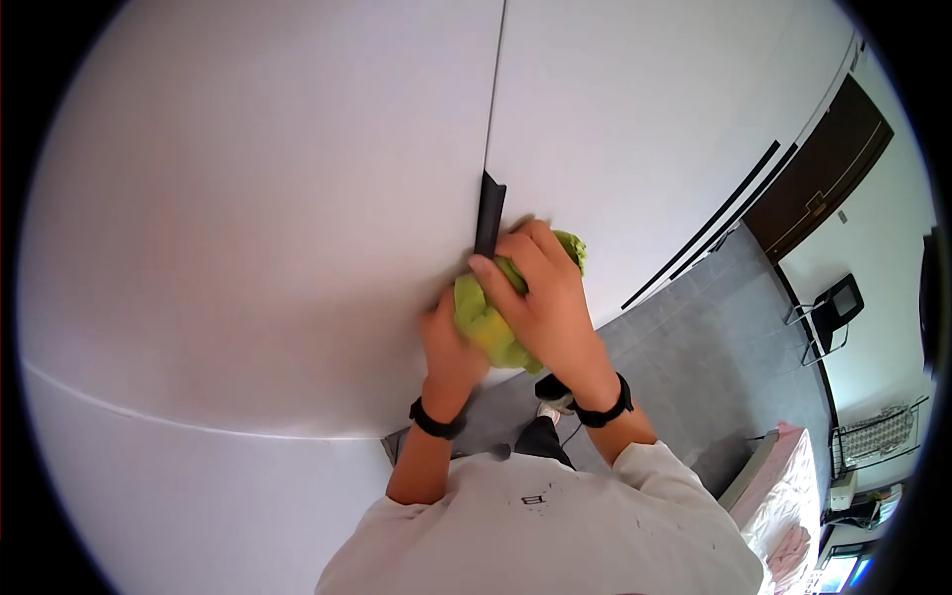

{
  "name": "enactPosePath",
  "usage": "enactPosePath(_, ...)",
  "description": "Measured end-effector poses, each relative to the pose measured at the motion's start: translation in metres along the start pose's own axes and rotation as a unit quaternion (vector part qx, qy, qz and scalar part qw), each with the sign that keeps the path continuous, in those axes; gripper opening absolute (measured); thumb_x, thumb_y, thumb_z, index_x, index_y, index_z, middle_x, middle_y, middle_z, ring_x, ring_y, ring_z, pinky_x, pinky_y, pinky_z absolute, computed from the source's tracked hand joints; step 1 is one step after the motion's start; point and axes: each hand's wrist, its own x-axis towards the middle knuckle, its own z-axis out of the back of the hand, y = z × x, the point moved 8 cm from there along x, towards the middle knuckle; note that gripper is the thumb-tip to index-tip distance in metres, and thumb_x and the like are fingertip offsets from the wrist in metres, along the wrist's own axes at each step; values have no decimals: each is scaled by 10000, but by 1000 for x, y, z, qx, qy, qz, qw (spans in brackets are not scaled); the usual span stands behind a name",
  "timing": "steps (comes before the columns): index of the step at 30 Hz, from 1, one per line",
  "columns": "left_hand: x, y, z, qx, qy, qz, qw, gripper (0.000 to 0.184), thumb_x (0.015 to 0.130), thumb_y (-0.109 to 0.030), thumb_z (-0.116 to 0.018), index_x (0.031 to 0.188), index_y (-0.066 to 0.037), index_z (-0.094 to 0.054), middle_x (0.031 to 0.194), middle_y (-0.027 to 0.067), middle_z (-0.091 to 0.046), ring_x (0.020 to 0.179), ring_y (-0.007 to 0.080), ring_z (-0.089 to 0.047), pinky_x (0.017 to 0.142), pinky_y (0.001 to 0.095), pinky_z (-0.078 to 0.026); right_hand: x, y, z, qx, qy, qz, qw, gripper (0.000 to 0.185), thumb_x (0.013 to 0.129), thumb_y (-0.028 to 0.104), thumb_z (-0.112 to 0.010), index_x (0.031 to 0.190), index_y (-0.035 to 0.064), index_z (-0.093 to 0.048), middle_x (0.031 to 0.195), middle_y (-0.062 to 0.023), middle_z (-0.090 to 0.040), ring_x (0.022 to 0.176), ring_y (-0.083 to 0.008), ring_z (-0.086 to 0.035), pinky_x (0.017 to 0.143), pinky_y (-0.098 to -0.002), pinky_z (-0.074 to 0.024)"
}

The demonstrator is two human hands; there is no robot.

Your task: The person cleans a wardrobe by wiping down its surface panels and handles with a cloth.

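A black pull handle point(489, 213) runs along the seam between two white cabinet doors point(297, 188). Over its lower part my right hand point(555, 302) is closed around a crumpled green cloth point(486, 322), thumb lying near the handle and fingers bent over it. Part of the cloth sticks out past my right knuckles. My left hand point(451, 347) grips the cloth's lower left side, close to the door surface. It is somewhat blurred, and its fingertips are partly hidden. Each wrist wears a black band.
Grey floor tiles point(684, 347) spread below and to the right. Farther off are a dark brown door point(821, 174), a black chair point(836, 305) and a bed with pale pink bedding point(778, 486). Long black strips point(714, 223) run along the right-hand white panels.
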Motion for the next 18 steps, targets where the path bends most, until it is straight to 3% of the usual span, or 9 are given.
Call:
enactPosePath(1,2,1,-1,-4,1,0,1000,355,870,-202,-591,1128,41,-572,944,114,-669,865,174,-643,772,296,-488,1,1,-1,-20,-8,5,1000,159,838,125,-693,844,18,-576,810,-115,-500,664,-303,-531,586,-379,-443)
enactPosePath(2,4,3,0,-3,-27,-13,1000,384,766,-227,-727,1033,13,-593,860,148,-679,744,291,-686,683,363,-530,3,1,-2,-29,-12,27,999,174,831,109,-690,808,14,-546,795,-113,-490,620,-305,-515,544,-376,-426)
enactPosePath(5,8,-9,-1,15,-4,-40,999,395,767,-247,-727,1041,3,-593,875,141,-681,752,294,-686,686,367,-529,6,1,-3,-39,8,28,999,177,825,100,-689,801,16,-535,783,-115,-480,624,-308,-506,547,-380,-418)
enactPosePath(6,7,-9,1,15,-3,-37,999,395,767,-247,-727,1041,3,-593,875,141,-681,752,294,-686,686,367,-529,7,0,-3,-39,9,25,999,177,825,100,-689,801,16,-535,783,-115,-480,624,-308,-506,547,-380,-418)
enactPosePath(8,3,-7,-3,10,47,-1,999,368,857,-206,-610,1134,32,-570,968,102,-661,872,191,-651,774,297,-491,7,1,-4,-23,36,34,999,183,823,101,-687,804,18,-525,784,-117,-477,630,-311,-502,552,-383,-414)
enactPosePath(14,3,-3,-2,-25,-3,-7,1000,332,892,-146,-582,1169,37,-573,1060,86,-652,930,162,-631,820,290,-482,7,4,2,-25,-11,43,999,150,829,120,-659,832,19,-548,790,-120,-504,668,-321,-529,567,-394,-429)
enactPosePath(18,-6,0,0,-59,-50,-12,997,352,835,-116,-653,1151,21,-584,928,105,-688,831,181,-662,760,323,-507,3,4,0,-23,-6,27,999,155,831,136,-647,810,16,-551,786,-113,-526,674,-319,-545,574,-399,-440)
